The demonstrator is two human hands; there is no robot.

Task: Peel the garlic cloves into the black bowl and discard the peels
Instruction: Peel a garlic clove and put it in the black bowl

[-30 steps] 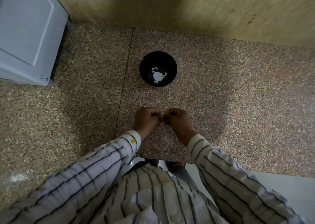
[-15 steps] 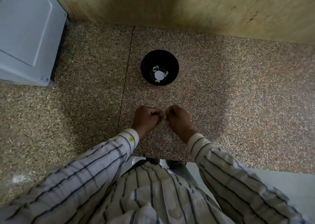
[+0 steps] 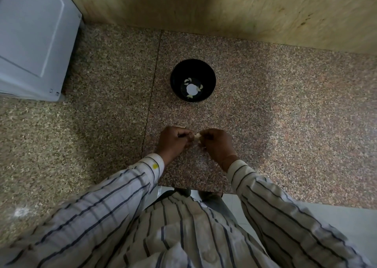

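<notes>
A black bowl (image 3: 193, 80) stands on the speckled granite counter (image 3: 285, 108), with several pale peeled garlic cloves (image 3: 187, 81) lying around a white spot on its bottom. Nearer to me, my left hand (image 3: 174, 140) and my right hand (image 3: 215, 143) meet knuckle to knuckle just above the counter. Both have curled fingers, and between their fingertips they pinch a small pale garlic clove (image 3: 196, 135). Most of the clove is hidden by my fingers. A pale scrap of peel (image 3: 201, 145) shows under my right hand.
A white appliance (image 3: 34, 39) stands at the back left on the counter. A tan stone wall (image 3: 224, 8) runs along the back. The counter's front edge (image 3: 265, 197) lies just below my wrists, with a pale floor (image 3: 336, 222) beyond it at the right.
My hands have stayed together in front of the bowl, with only slight finger movement on the clove. A bit more of the pale clove shows between them now.
</notes>
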